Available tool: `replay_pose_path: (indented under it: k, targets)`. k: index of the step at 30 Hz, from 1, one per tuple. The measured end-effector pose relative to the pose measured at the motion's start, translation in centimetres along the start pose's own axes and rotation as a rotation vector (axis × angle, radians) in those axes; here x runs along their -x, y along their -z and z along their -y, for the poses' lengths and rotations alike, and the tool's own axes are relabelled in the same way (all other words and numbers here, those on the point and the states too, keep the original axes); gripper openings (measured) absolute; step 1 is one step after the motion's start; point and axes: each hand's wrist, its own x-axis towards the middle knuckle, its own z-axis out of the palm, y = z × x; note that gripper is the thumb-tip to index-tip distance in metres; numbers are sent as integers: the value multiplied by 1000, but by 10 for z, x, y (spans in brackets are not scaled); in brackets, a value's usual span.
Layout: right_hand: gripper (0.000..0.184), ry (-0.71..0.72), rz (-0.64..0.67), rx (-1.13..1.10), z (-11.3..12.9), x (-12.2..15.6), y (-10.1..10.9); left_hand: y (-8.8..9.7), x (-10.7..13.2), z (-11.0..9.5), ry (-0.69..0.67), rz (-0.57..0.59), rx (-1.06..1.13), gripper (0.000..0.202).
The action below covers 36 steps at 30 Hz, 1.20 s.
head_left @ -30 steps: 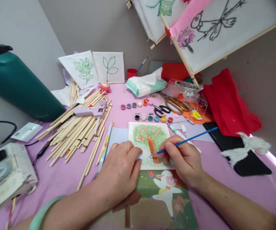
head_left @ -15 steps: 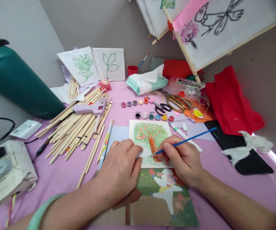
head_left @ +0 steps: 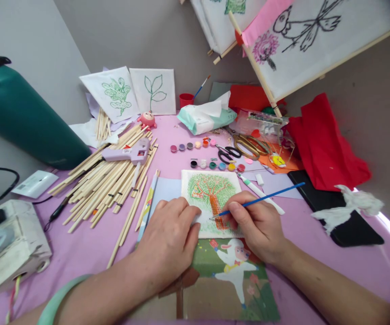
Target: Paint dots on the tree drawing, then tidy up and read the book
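A small white canvas point(head_left: 227, 187) lies in front of me, bearing a tree with an orange trunk and dotted green leaves. My right hand point(head_left: 259, 225) pinches a thin blue paintbrush point(head_left: 269, 196) near its lower end. The brush tip meets the canvas just left of the trunk, over dabs of pale green. At the canvas's left edge, my left hand point(head_left: 169, 234) presses down with curled fingers, hiding that lower corner. Beneath the canvas is a picture book point(head_left: 211, 295) with a white sheep on its cover.
Two strips of paint pots point(head_left: 212, 164) lie beyond the canvas, with black scissors point(head_left: 229, 154) beside them. To the left are many wooden sticks point(head_left: 90, 192) under a lilac glue gun point(head_left: 129, 153). A white marker point(head_left: 261, 193) and a black phone point(head_left: 354, 232) lie right.
The brush tip has shifted slightly up and to the right, toward the trunk. My left hand keeps its place on the canvas. The whole view has moved slightly.
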Motion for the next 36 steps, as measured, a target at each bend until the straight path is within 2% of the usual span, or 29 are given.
replay_pose_path:
  k: [12,26,36]
  targets:
    - [17,-19,-83,58,2,0,1,2,1,0,-5,-3,2,21]
    - [16,201,-25,198,7,-1,3,0,2,0,9,3,-2,21]
    - [16,227,19,144,9,-2,3,3,1,-1,16,14,-23,21]
